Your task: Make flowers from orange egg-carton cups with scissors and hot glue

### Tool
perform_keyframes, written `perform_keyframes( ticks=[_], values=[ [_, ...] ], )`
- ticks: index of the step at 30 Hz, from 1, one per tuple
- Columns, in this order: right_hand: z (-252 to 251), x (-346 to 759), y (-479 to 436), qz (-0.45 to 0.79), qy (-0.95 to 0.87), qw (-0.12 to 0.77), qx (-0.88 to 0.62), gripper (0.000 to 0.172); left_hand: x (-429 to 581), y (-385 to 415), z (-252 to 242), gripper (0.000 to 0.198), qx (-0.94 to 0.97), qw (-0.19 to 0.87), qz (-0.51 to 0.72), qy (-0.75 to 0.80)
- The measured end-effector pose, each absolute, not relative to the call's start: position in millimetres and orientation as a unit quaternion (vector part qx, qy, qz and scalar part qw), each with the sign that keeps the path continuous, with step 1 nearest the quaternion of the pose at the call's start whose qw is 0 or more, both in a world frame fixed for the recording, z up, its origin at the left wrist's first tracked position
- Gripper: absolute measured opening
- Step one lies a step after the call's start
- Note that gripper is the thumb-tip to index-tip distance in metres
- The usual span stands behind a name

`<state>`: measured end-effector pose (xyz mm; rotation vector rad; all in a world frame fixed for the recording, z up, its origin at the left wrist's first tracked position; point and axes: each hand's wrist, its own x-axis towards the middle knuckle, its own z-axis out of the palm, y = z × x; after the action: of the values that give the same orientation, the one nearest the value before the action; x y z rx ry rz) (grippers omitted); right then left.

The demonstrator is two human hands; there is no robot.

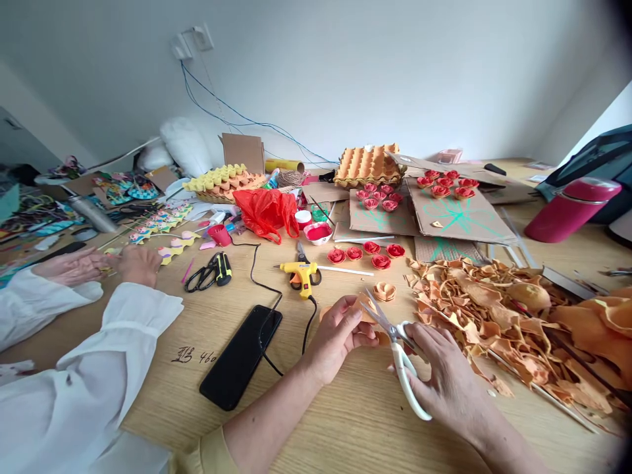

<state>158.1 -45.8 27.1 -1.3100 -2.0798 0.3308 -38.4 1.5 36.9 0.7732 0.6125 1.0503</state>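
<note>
My left hand (340, 332) pinches an orange piece of egg carton (364, 308) between thumb and fingers. In my right hand (437, 368) is a pair of white-handled scissors (405, 375), its blades parted against the carton piece. Just beyond the blades lies an unpainted orange carton flower (384, 291). A yellow glue gun (302, 271) rests on the table ahead of my left hand, over a dark-handled pair of scissors (300, 251). To the right spreads a heap of orange carton scraps (459, 296).
Red painted flowers (380, 262) sit on the table and on cardboard sheets (459, 217). Nearby are a black phone (241, 355) under a cord, a red plastic bag (266, 212), an egg tray (368, 164) and a pink bottle (571, 209). At left a co-worker's hands (135, 263) work over carton strips.
</note>
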Motion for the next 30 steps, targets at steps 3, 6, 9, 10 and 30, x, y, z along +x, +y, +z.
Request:
perform_keyframes(
  ticks=[3, 6, 9, 10, 30],
  values=[
    [26.1, 158.6, -46.3, 0.121, -0.797, 0.315, -0.500, 0.020, -39.0, 1.6, 35.5, 0.047, 0.368, 0.738, 0.490, 0.282],
    [25.5, 158.6, -46.7, 0.116, -0.803, 0.310, -0.496, 0.019, -39.2, 1.1, 33.3, 0.046, 0.383, 0.727, 0.492, 0.289],
    [25.1, 158.8, -47.0, 0.105, -0.806, 0.308, -0.494, 0.019, -39.0, 0.9, 31.9, 0.044, 0.392, 0.719, 0.494, 0.294],
    [25.1, 159.0, -47.2, 0.102, -0.807, 0.307, -0.493, 0.019, -38.9, 0.9, 31.6, 0.044, 0.394, 0.717, 0.494, 0.294],
    [30.5, 162.0, -51.3, 0.081, -0.821, 0.323, -0.464, 0.028, -42.8, 1.5, 30.2, 0.042, 0.430, 0.726, 0.471, 0.257]
  ],
)
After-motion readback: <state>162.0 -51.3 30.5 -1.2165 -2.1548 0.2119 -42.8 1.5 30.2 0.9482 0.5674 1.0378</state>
